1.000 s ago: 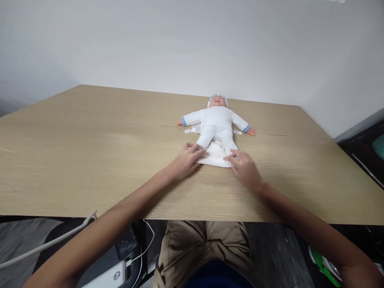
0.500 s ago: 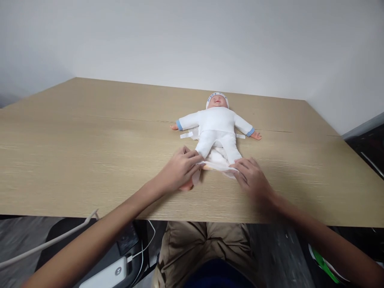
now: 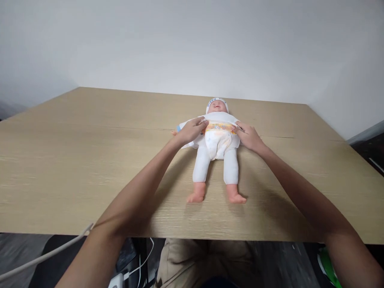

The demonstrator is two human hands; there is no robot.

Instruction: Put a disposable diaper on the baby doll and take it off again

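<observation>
A baby doll (image 3: 216, 160) in white clothes and a cap lies on its back on the wooden table (image 3: 75, 160), feet toward me. A white diaper (image 3: 220, 136) with an orange printed band covers its belly and crotch. My left hand (image 3: 189, 131) pinches the diaper's upper left corner at the doll's waist. On the other side, my right hand (image 3: 248, 135) grips the upper right corner. Both hands hide the doll's arms.
A pale wall stands behind the table. Below the near edge are my tan trousers (image 3: 186, 260), a white cable (image 3: 45, 252) and a charger on the floor at left. Something green (image 3: 328, 266) lies at the lower right.
Both hands have moved away from me, from the doll's feet to its waist, pulling the diaper's front flap up between the legs and over the belly. The doll's legs and feet now show.
</observation>
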